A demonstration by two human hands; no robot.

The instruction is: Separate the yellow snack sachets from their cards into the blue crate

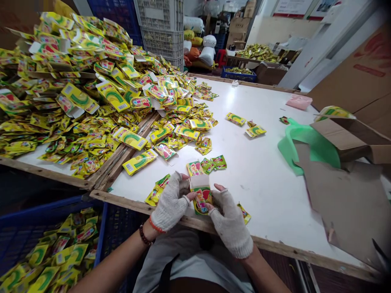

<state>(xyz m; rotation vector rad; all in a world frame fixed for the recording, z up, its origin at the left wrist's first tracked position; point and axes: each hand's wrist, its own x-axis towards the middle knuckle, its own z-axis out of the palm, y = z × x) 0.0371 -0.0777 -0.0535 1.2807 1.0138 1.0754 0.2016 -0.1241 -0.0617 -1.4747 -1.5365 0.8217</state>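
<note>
Between my two hands is a small candy box [201,200], yellow and green with red lettering, its top flap up. My left hand [173,200], in a white fingerless glove, grips the box's left side with the thumb on its front. From the right, my gloved right hand [229,216] holds the other side, thumb on the front and index finger raised. Just beyond the box lie green candy packets [214,163]. Yellow packets [154,194] rest beside my left hand, and another packet [245,214] shows past my right hand. The inside of the box is hidden.
A large heap of boxes and packets [100,77] covers the table's left. Blue crate [104,232] with filled boxes stands below. On the right are a green scoop [290,142], cardboard [345,203] and an open carton [351,126]. The white table [259,175] has a wooden edge.
</note>
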